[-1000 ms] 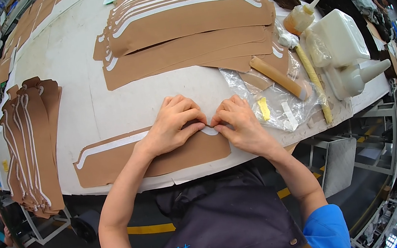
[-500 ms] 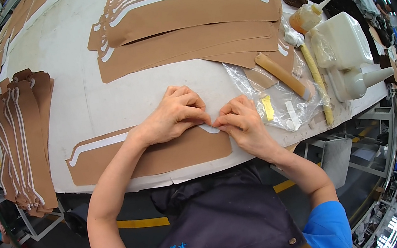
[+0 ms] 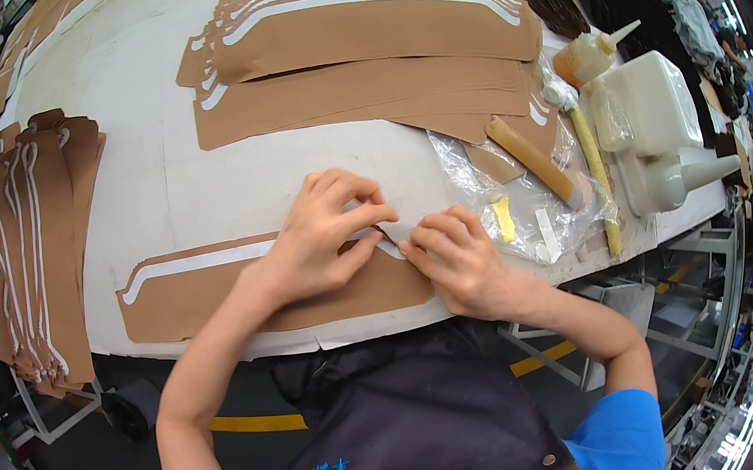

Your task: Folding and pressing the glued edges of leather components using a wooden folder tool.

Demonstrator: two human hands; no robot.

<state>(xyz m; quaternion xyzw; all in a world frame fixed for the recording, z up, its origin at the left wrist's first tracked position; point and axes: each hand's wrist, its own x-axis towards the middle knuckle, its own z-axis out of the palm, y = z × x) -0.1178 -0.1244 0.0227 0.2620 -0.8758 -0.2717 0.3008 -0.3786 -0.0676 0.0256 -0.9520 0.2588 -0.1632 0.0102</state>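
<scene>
Here on the worktop [image 3: 134, 200], the left hand [image 3: 313, 241] had thumb and forefinger slightly parted at the flat brown panel's [image 3: 182, 308] upper edge, the right hand [image 3: 466, 263] bunching its fingers at the right end, either grip impossible to tell!

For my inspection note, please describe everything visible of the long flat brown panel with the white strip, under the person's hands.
The brown, leather-like panel lies mostly flat on the white table, near its front edge. Its white strip follows the far edge, bending at both ends. The left hand and right hand touch that edge near its right end, partly hiding it; whether they pinch is unclear.
</scene>
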